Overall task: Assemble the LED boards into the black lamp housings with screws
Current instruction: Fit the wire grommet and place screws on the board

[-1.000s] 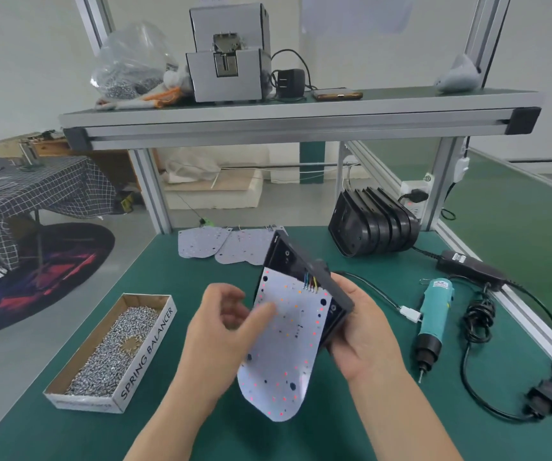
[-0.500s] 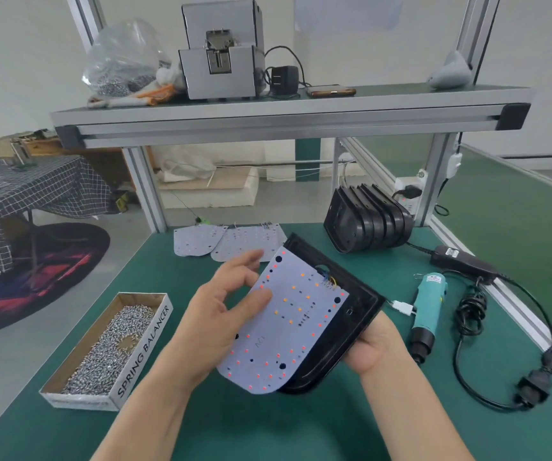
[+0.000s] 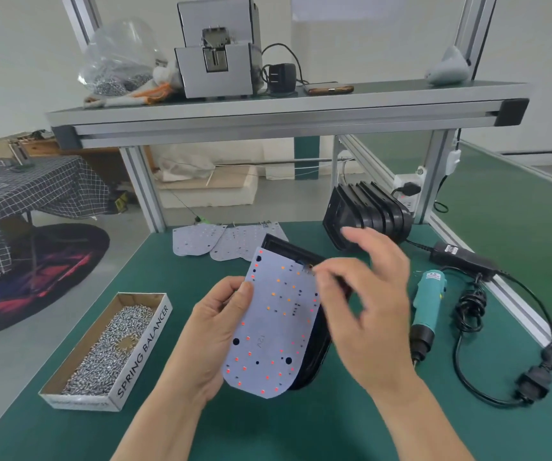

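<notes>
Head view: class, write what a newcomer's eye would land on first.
The white LED board, dotted with red and orange, is held in the left hand over a black housing at centre, with the blurred right hand at its top edge. Left lies a cardboard box of screws; right, a teal screwdriver.

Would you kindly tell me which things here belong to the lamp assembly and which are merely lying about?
Job: white LED board, black plastic lamp housing behind it, cardboard box of silver screws, teal electric screwdriver, spare white boards, stacked black housings.
Lying about: brown phone, black plug adapter.
</notes>
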Motion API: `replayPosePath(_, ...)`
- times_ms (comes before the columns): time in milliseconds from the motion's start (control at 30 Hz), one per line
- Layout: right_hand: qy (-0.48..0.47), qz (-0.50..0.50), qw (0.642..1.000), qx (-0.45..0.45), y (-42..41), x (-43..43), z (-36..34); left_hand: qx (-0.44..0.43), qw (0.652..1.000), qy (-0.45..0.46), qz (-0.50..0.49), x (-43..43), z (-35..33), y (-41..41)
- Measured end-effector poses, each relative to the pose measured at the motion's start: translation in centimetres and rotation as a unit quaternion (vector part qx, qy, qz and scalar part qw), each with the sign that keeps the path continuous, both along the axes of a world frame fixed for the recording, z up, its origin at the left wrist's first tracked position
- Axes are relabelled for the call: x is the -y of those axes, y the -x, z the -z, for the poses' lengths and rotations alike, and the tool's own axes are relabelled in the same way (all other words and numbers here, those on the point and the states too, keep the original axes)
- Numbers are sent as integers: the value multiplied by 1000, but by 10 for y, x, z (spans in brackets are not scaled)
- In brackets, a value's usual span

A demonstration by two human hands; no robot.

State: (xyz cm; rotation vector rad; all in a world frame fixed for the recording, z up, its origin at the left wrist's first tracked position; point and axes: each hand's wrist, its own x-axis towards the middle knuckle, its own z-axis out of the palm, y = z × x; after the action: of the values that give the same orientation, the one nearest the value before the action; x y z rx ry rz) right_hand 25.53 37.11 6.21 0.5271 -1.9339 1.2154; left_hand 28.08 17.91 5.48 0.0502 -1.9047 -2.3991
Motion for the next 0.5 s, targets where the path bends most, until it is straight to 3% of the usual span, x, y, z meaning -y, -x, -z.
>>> replayPosePath(67, -158, 54, 985, 46, 2, 1, 1, -15, 1000, 0, -10, -3, 3, 0)
replayPosePath(133, -207, 65, 972, 95, 3, 0, 1, -29, 999, 2, -26, -6, 4, 0)
replayPosePath(300, -161, -14, 977, 141, 7, 4, -1, -42, 993, 87, -74, -13, 9, 0)
replayPosePath(500, -87, -47, 977, 190, 12, 8, -4, -88, 954, 244, -152, -16, 12, 1)
